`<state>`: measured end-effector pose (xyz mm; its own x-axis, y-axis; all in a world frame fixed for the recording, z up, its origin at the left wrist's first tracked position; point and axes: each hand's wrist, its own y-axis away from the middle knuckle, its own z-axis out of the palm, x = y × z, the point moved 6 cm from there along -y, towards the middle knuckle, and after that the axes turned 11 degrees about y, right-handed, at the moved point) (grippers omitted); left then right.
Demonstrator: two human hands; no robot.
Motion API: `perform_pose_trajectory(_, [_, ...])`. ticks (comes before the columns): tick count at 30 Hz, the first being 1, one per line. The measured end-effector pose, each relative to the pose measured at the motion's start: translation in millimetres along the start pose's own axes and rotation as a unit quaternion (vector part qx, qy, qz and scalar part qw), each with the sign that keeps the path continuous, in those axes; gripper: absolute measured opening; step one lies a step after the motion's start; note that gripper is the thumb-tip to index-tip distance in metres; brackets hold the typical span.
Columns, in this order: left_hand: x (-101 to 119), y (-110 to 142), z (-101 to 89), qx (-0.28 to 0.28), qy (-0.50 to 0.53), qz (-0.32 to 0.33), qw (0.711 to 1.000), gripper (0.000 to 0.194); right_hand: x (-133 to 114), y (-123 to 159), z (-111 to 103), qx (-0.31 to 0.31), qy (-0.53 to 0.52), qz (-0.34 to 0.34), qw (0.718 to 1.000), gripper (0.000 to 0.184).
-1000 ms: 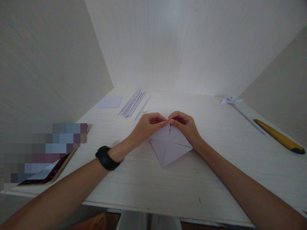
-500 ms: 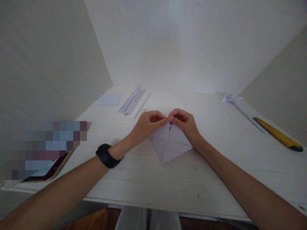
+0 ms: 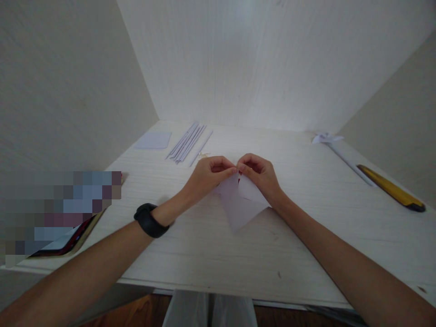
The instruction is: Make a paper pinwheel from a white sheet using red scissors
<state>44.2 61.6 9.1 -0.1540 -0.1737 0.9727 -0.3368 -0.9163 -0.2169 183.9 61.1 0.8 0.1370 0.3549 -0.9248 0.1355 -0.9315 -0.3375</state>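
A folded white paper (image 3: 240,206), kite-shaped with its point toward me, rests on the pale wooden table (image 3: 204,254). My left hand (image 3: 207,175) pinches the paper's top corner from the left, fingers curled closed. My right hand (image 3: 260,175) pinches the same top corner from the right, fingertips almost touching those of the left. The near tip of the paper looks slightly lifted off the table. A black band (image 3: 150,220) is on my left wrist.
Several thin paper strips (image 3: 187,143) and a small white square sheet (image 3: 153,141) lie at the back left. A rolled paper stick with a folded top (image 3: 340,152) and a yellow utility knife (image 3: 391,193) lie at the right. A phone (image 3: 68,240) lies at the left edge. Walls enclose three sides.
Both hands keep pinching the paper's top corner and have drawn it up a little; the paper's lower part looks blurred and slightly raised. The view shifted slightly.
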Motion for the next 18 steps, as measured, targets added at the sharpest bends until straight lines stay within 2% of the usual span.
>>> perform_pose_trajectory(7, [-1.7,-0.2,0.7,-0.002,-0.015,0.005,1.0,0.02,1.2,-0.3,-0.2,0.0,0.009,-0.001,1.0,0.018])
perform_pose_trajectory(13, [-5.2,-1.2,2.1,-0.027,0.031,-0.012,0.999,0.019,2.4,1.1,0.7,-0.006,0.0,0.003,1.0,0.02])
perform_pose_trajectory(18, [-4.9,-1.7,0.8,-0.027,0.028,-0.007,0.999,0.018,0.7,0.8,0.9,-0.011,-0.014,0.001,1.0,0.022])
